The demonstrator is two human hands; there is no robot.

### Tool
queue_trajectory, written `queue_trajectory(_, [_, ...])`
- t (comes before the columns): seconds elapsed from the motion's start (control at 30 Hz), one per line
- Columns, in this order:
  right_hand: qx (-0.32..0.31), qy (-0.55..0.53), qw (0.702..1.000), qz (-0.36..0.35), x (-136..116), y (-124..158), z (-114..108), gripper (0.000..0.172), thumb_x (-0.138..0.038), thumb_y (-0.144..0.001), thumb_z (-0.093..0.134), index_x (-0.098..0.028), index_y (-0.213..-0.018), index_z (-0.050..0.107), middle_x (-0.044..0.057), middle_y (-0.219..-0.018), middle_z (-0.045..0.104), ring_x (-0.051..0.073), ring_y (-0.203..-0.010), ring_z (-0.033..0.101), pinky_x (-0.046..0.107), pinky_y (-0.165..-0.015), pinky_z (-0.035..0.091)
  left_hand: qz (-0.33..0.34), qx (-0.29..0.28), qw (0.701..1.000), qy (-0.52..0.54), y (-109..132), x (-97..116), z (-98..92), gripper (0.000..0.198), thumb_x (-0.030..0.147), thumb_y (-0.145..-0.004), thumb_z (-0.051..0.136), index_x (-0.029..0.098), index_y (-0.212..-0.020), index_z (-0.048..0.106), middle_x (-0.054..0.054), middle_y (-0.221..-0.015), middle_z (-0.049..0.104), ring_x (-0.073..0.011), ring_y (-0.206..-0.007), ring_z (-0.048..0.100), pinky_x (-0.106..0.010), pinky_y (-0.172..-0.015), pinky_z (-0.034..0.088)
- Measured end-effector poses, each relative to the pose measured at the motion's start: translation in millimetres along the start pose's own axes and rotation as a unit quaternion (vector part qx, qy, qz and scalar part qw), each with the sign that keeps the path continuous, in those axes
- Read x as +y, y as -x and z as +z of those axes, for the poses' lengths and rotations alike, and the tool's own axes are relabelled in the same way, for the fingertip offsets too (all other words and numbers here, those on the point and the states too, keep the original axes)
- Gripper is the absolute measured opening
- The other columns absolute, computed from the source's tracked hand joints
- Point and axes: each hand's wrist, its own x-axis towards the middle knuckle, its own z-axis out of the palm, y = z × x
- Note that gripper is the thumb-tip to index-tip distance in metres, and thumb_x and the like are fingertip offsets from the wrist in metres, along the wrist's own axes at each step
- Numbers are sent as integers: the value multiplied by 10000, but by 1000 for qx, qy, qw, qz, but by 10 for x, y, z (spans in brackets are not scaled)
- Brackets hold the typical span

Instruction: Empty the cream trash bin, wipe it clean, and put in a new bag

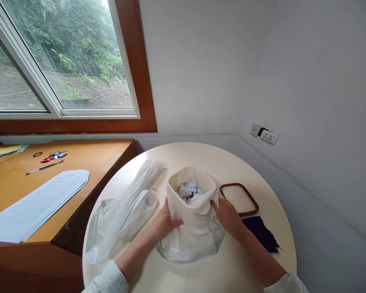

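A cream waste bin [178,206] stands upright on the round table, its rim covered by a thin, whitish plastic bag [190,248]. The bag's loose lower part spreads around the base. Crumpled paper [189,190] lies inside. My left hand [165,224] grips the bin's left side through the bag, thumb in front and other fingers partly hidden behind it. At the right side, just below the rim, my right hand [227,215] pinches the gathered bag. A brown rounded-square ring [253,199] lies beside my right hand, with a dark cloth [259,232] below it.
Another clear plastic bag [125,211] lies crumpled on the left of the cream round table [195,148]. A wooden desk [110,150] adjoins at left, holding papers [45,205], a pen [44,167] and keys [54,155]. Walls and a socket [269,136] stand behind.
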Motion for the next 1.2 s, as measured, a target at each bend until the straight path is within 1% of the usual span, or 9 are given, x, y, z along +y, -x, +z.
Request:
queue_trajectory(0.1, [-33, 14, 999, 3, 21, -11, -4, 342, -288, -924, 277, -170, -781, 565, 103, -710, 618, 224, -703, 596, 373, -682, 485, -11, -22, 999, -49, 14, 22, -59, 638, 284, -638, 692, 201, -1225, 456, -119, -1257, 488, -332, -1198, 415, -472, -1007, 339])
queue_trajectory(0.23, [-46, 2, 998, 36, 24, -20, -151, 264, -277, -877, 393, -166, -1077, 524, 126, -1022, 604, 257, -966, 565, 442, -836, 458, -24, -60, 990, -126, 90, 251, -370, 859, 346, -585, 726, 244, -1332, 313, -118, -1393, 329, -340, -1284, 301, -455, -1015, 337])
queue_trajectory(0.37, [35, -75, 995, 64, -131, -38, -361, 530, -269, -840, 449, -244, -1339, 272, 89, -1346, 382, 245, -1254, 346, 456, -987, 367, 31, 28, 987, -154, 171, 649, -642, 721, 392, -749, 595, 313, -1359, 219, -71, -1423, 278, -275, -1301, 294, -433, -1021, 341])
queue_trajectory(0.53, [71, -168, 983, 26, -468, -43, -311, 609, -237, -865, 400, -268, -1405, 122, 49, -1462, 187, 236, -1346, 165, 452, -1075, 244, 187, 25, 965, -180, 156, 1036, -446, 546, 412, -813, 533, 306, -1310, 333, -59, -1352, 402, -259, -1268, 344, -496, -1102, 151])
queue_trajectory(0.7, [24, -190, 979, 67, -664, 150, -110, 701, -235, -890, 357, -229, -1411, -112, 67, -1498, 38, 243, -1358, 116, 462, -1062, 276, 237, 6, 945, -227, -25, 1026, -235, 461, 429, -797, 552, 273, -1222, 468, -58, -1196, 545, -287, -1238, 357, -567, -1087, 9])
queue_trajectory(0.8, [-24, -177, 984, 22, -681, 303, -159, 626, -207, -886, 362, -236, -1427, 48, 64, -1467, 208, 235, -1331, 223, 449, -1054, 303, 233, 5, 943, -237, -146, 920, -404, 216, 325, -832, 504, 260, -1015, 598, -57, -1203, 515, -268, -1238, 358, -540, -1099, 31])
queue_trajectory(0.93, [-11, -187, 982, -2, -552, 349, -324, 382, -175, -868, 387, -241, -1231, 485, 70, -1172, 572, 218, -1124, 492, 414, -965, 405, 191, -11, 951, -241, -225, 821, -755, 230, 225, -804, 485, 260, -1002, 596, -59, -1333, 369, -287, -1262, 335, -563, -1083, 112])
queue_trajectory(1.03, [11, -191, 980, 61, -349, 197, -394, 281, -179, -862, 380, -209, -1053, 584, 80, -1035, 615, 206, -1006, 552, 390, -891, 443, 175, 7, 951, -255, -230, 850, -864, 334, 156, -773, 450, 271, -1066, 562, -51, -1363, 335, -282, -1252, 350, -585, -1066, 125])
queue_trajectory(1.2, [-50, -225, 953, 199, -55, -236, -244, 291, -290, -834, 434, -189, -1074, 564, 104, -1111, 567, 209, -958, 557, 373, -852, 421, 210, 16, 941, -266, -241, 994, -691, 331, 293, -815, 497, 257, -1144, 504, -43, -1219, 527, -228, -1205, 416, -534, -1096, 69])
